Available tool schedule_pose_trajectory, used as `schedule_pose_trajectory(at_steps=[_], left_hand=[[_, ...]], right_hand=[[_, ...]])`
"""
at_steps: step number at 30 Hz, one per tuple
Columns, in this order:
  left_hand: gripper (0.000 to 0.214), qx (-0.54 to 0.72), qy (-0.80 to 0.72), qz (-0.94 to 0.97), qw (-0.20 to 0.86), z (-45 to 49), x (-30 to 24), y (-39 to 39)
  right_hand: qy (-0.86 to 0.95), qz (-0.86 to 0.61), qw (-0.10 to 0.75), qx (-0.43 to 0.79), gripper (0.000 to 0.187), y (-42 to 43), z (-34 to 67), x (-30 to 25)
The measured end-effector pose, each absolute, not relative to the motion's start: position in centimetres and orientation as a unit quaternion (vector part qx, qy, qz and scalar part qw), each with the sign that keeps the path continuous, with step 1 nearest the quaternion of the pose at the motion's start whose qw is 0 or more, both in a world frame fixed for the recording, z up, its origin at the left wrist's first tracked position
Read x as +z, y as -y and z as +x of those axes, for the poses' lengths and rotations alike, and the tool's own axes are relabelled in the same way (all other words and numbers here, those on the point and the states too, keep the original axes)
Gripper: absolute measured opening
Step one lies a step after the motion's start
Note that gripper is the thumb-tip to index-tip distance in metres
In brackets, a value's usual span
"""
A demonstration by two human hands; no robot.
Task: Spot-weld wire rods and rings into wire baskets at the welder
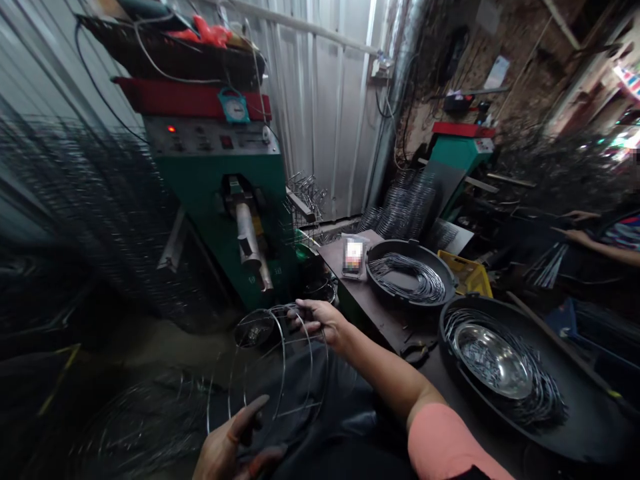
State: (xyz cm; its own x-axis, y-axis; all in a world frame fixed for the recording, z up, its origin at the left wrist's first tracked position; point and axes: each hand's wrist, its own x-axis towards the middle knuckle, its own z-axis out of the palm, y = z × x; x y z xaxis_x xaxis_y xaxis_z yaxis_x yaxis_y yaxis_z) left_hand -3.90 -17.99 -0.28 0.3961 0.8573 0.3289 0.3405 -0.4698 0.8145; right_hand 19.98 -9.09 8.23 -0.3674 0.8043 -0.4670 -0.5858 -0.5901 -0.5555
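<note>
A round wire frame (pixel 283 360), made of thin metal rings joined by cross wires, is in front of my body above my dark apron. My right hand (pixel 317 321) has its fingers closed on the far right part of its rim. Close to the near left side of the frame is my left hand (pixel 233 437), thumb and fingers apart; its lower fingers are partly dark and cut off by the picture edge. Beyond the frame stands a green welding machine (pixel 200 200), its metal electrode arm (pixel 250 240) pointing down toward me. A dark bowl (pixel 254 328) shows behind the wires.
On the bench (pixel 380 320) at right are a black pan (pixel 410 293) of wire rings, pliers (pixel 417 352) and a larger pan (pixel 590 427) around a steel bowl (pixel 493 360). Stacked wire racks (pixel 100 220) rise at left. A co-worker's hands (pixel 580 230) hold wires at far right.
</note>
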Motion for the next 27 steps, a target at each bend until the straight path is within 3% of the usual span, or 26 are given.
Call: schedule_pose_trajectory(at_steps=[7,12,16,21,27], left_hand=[[0.038,0.394,-0.497,0.639,0.436,-1.7,0.3,17.5],[0.046,0.436,-0.547,0.533,0.476,-1.5,0.8,16.9],[0.047,0.466,-0.537,0.439,0.549,-1.5,0.3,16.5],[0.045,0.486,-0.521,0.372,0.595,-0.8,0.9,16.5],[0.044,0.504,-0.524,0.350,0.591,-0.6,1.6,16.7]], right_hand=[[0.252,-0.409,0.389,0.787,0.053,6.7,21.9,7.0],[0.430,-0.522,0.450,0.583,0.029,8.8,28.7,6.2],[0.505,-0.567,0.451,0.469,0.030,12.1,34.3,4.0],[0.527,-0.568,0.415,0.477,0.033,14.1,36.3,0.3],[0.499,-0.514,0.451,0.532,0.038,14.1,35.4,-0.6]])
